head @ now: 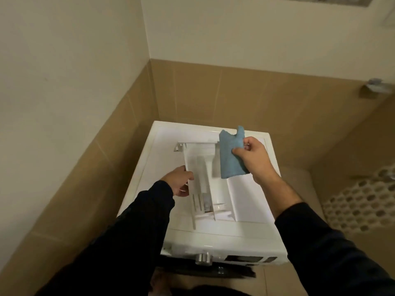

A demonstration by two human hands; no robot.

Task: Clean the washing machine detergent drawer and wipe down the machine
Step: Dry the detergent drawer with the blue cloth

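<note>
Tan-tiled walls enclose us; our left hand (178, 182) grips the white plastic detergent drawer (205, 178), our right hand (251, 157) pinches the blue cloth (232, 155). Loose grip could drop the drawer onto the white washing machine (245, 231).

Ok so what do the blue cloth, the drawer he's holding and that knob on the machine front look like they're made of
The blue cloth: soft fabric, probably microfibre or terry; matte and fuzzy, and it folds limply in the right hand.
The detergent drawer, held by the left hand: white moulded plastic, by its thin walls, ribs and slight sheen.
The knob: silvery and shiny, either metal or chromed plastic; cannot tell which.
</note>
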